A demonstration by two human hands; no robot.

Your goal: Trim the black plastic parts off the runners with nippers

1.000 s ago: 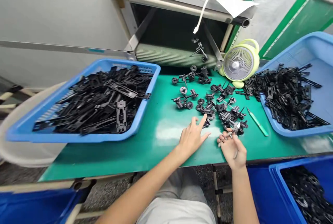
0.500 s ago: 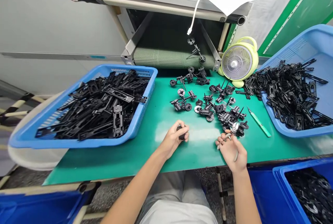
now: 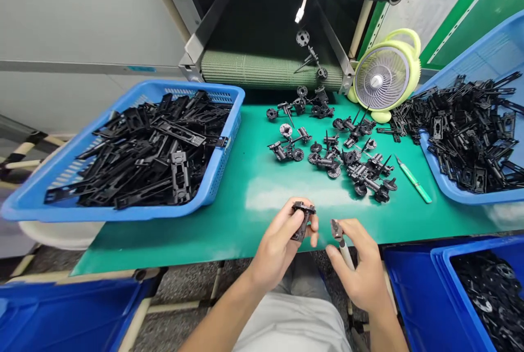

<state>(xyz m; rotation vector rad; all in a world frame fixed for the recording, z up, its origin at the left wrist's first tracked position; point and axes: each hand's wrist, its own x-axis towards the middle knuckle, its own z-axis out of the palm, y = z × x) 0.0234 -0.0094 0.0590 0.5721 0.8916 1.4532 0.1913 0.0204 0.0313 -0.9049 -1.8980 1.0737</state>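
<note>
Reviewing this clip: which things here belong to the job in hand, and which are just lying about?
In use: left hand holding a black plastic moulded part; right hand holding side cutters; loose black moulded parts nearby.

Lying about: green craft knife; desk fan; blue basket of black plastic frames; blue bin.

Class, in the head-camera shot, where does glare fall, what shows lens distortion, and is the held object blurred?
Head view: pale glare lies on the green work mat beyond the hands; the wide lens stretches the blue basket at left; the black plastic part in the left hand looks fairly sharp, with no strong blur.
</note>
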